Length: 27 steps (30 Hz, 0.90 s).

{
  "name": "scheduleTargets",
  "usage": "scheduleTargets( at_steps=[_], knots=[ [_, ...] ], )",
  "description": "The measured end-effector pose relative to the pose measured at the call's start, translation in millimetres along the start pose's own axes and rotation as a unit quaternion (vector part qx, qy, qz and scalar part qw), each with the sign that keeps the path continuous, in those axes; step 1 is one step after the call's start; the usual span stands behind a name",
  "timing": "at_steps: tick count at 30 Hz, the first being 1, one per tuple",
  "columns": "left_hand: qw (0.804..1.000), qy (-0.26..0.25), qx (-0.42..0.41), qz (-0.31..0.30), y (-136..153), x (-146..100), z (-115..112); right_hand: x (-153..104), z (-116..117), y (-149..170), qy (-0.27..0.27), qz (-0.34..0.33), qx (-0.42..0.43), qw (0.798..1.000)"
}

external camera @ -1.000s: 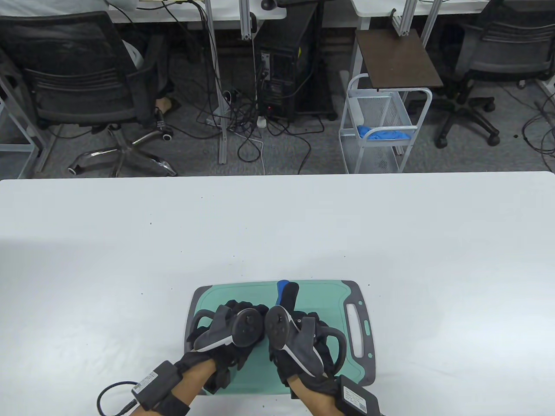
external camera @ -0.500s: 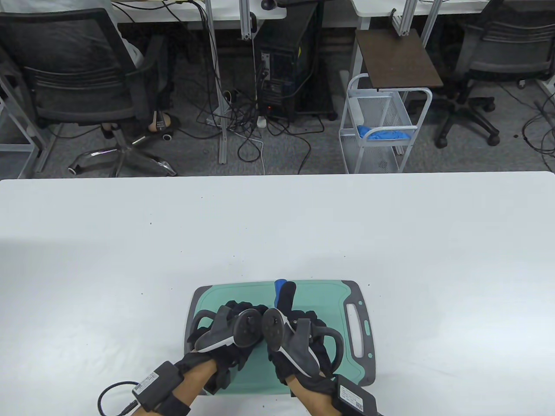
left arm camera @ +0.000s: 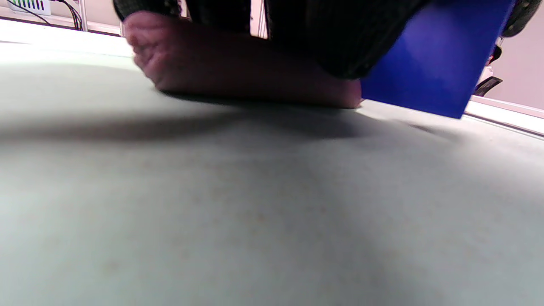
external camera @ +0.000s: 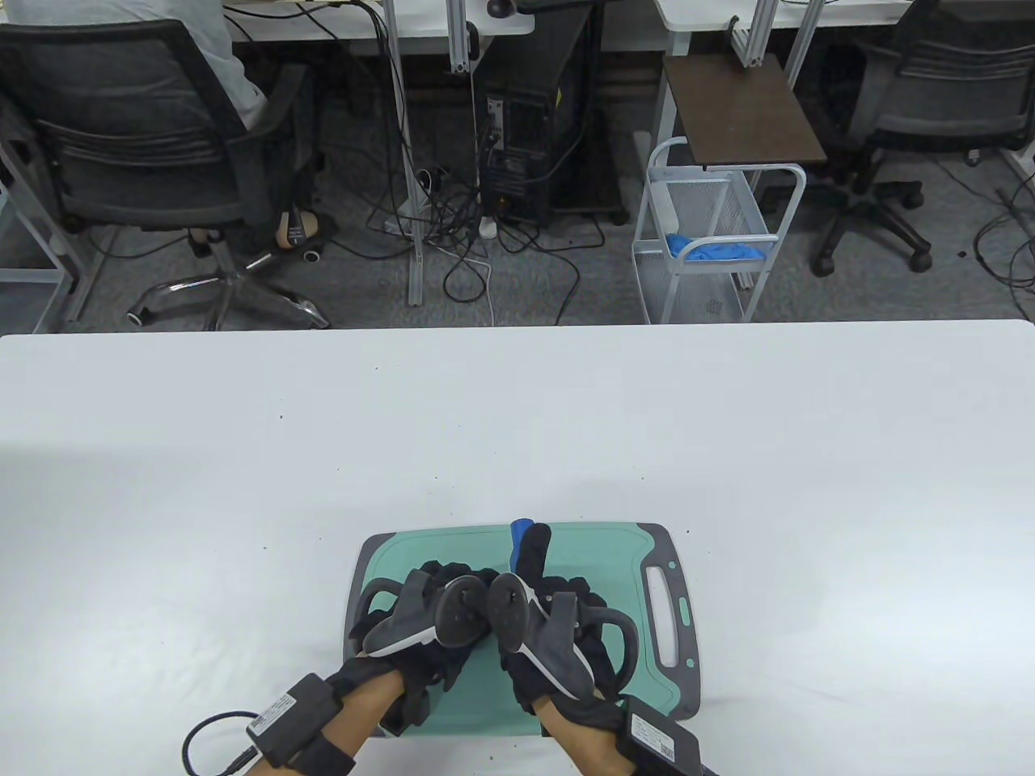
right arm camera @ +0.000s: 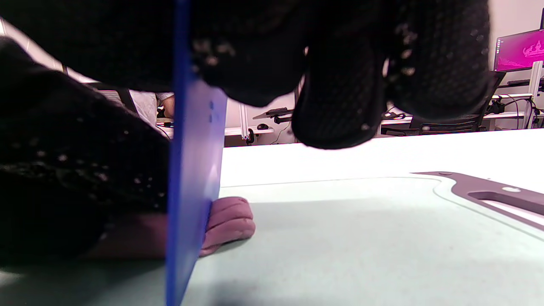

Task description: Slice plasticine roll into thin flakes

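A pinkish-brown plasticine roll lies on the teal cutting board; in the table view my hands hide it. My left hand presses down on the roll from above. My right hand grips a blue plastic blade, whose tip shows in the table view. The blade stands upright across the roll near its right end, with a short stub showing beyond it. The blade also shows to the right of the roll in the left wrist view.
The board has a grey rim with a handle slot on its right side and lies at the near edge of a white table. Chairs, a wire cart and a computer tower stand on the floor beyond the table.
My right hand and the blue blade have shifted slightly left, toward my left hand. The left hand has stayed in place on the roll.
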<state>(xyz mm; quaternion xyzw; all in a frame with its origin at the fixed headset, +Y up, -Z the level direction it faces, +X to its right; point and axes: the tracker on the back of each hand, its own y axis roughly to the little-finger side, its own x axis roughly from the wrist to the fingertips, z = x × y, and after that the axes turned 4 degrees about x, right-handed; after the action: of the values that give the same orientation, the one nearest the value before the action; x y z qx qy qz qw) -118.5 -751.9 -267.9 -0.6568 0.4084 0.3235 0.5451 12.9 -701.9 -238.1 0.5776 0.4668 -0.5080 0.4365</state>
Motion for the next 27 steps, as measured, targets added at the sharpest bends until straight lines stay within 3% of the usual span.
scheduleTargets(
  at_steps=[27],
  knots=[
    [1.0,-0.003,0.012,-0.006,-0.7,0.1,-0.3,6.3,6.4,2.4,0.0,0.007,0.003,1.0]
  ],
)
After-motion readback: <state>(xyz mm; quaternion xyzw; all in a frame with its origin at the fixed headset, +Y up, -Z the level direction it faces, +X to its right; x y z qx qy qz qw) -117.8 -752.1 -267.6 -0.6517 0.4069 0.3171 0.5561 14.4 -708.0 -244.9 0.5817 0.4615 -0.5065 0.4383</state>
